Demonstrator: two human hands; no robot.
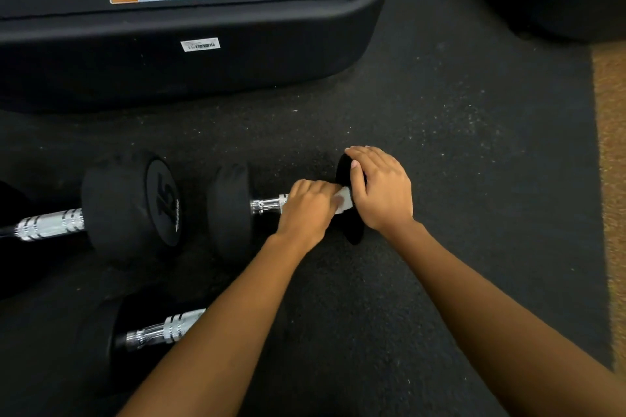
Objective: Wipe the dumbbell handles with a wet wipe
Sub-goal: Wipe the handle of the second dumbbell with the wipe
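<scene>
Head view: the dumbbell (228,210) lies on the floor (440,145); left hand (308,210) curls round its handle (267,205), pressing the wet wipe (343,200) on it; right hand (379,189) clasps the right weight end; should that hold slacken, the dumbbell may roll and the wipe slip.

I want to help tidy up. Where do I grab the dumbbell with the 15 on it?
I'd grab the dumbbell by its shiny handle, coming down from above. It lies flat on the floor, the bar is thin and ridged, and the black end is too fat for fingers to wrap.
</scene>
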